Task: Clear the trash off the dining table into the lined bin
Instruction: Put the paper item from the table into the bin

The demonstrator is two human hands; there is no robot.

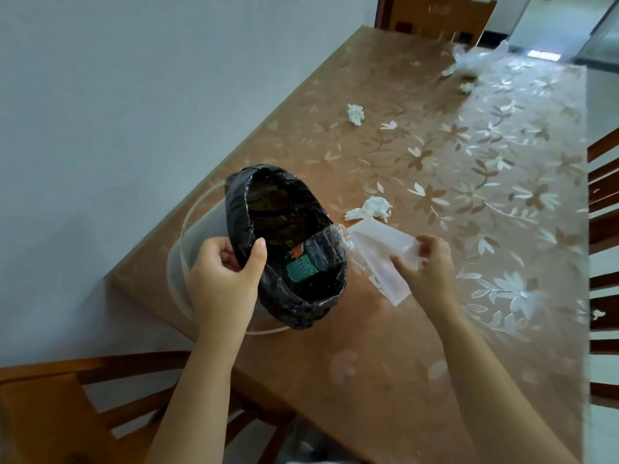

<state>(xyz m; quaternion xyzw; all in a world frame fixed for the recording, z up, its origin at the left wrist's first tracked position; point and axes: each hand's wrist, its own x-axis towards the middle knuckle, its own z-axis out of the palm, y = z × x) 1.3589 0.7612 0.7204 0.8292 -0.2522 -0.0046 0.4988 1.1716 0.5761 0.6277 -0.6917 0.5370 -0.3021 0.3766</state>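
Note:
A pale bin [197, 242] with a black liner [301, 306] is tipped against the table's left edge, its mouth facing me. My left hand [224, 279] grips its rim and liner. Inside lies a wrapper with a green label [301, 267]. My right hand [425, 266] pinches a clear plastic wrapper [378, 249] just right of the bin's mouth, one end touching the rim. A crumpled tissue [371, 209] lies beyond it. Another tissue [355, 113] sits farther up the table. A clear bag [472, 60] with small tissues [466, 87] is at the far end.
The dining table [385, 346] has a brown floral cover. Wooden chairs stand at the near left [67, 396], along the right edge [603, 229] and at the far end [438, 15]. A small white scrap [598, 314] lies near the right edge. A grey wall runs along the left.

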